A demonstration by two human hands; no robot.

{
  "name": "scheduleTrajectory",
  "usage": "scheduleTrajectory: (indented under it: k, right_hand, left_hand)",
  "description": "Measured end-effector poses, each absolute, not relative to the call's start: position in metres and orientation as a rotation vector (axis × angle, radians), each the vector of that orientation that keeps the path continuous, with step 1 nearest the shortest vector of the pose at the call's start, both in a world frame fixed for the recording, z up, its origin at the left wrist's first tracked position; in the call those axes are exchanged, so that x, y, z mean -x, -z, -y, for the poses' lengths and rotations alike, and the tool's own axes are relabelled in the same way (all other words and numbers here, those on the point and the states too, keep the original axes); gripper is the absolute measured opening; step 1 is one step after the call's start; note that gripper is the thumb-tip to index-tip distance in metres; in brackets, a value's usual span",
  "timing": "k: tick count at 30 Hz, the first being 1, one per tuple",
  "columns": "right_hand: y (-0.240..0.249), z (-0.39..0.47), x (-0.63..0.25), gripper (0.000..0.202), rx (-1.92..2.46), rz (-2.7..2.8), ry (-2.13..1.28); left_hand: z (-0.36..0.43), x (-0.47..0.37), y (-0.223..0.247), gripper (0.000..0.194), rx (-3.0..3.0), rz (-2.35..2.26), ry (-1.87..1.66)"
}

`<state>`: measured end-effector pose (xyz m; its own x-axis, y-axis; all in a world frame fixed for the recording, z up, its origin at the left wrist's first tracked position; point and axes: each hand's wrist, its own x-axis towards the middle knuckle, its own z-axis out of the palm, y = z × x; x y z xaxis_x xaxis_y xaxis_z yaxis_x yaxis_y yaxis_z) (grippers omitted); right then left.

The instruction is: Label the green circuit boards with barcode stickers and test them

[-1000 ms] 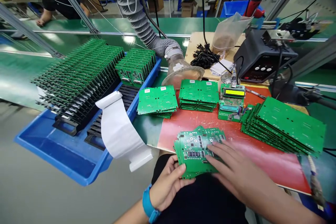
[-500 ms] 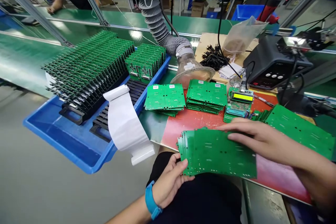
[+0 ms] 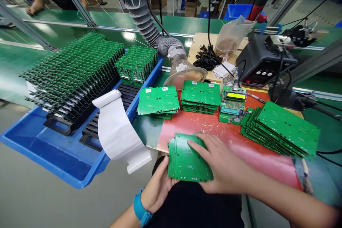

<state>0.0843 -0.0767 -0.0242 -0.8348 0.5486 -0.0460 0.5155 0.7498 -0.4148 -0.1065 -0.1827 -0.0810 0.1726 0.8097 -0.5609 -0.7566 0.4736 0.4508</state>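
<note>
A stack of green circuit boards is held above my lap, at the front edge of the red mat. My left hand, with a blue wristband, grips its left side, thumb at the near left edge and fingers partly hidden beneath. Across the right part of the stack lies my right hand, fingers over the top and thumb at the near edge. More boards stand in piles close by: a fanned pile on the right, a neat pile behind, and a smaller labelled pile to its left.
A blue tray at left carries black racks full of upright boards. A white label roll hangs over its edge. Behind the mat stand a fume hose, a small display board and a dark soldering station.
My right hand has moved left and wrapped around the right side of the stack. The stack has shifted left with both hands. My view has turned, uncovering the right-hand pile.
</note>
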Motion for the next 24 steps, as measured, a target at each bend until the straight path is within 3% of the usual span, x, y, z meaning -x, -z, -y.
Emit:
scheduleTrajectory:
  k: [3,8,14,18,24]
  right_hand:
    - [0.018,0.084,-0.078,0.089,0.847,2.786,-0.741]
    - [0.003,0.047,-0.109,0.085,1.133,2.637,-0.703]
    - [0.046,0.014,-0.149,0.076,1.301,2.77,-0.549]
    - [0.066,0.026,-0.151,0.075,1.202,2.867,-0.344]
    - [0.034,0.063,-0.097,0.068,0.89,2.837,-0.16]
  left_hand:
    - [0.186,0.11,0.084,0.044,0.015,-0.747,-1.092]
    - [0.19,0.112,0.092,0.036,0.068,-0.782,-1.074]
    - [0.203,0.146,0.095,0.031,0.133,-0.918,-1.11]
    - [0.208,0.164,0.091,0.032,0.127,-0.975,-1.163]
    - [0.199,0.159,0.086,0.035,0.082,-0.928,-1.187]
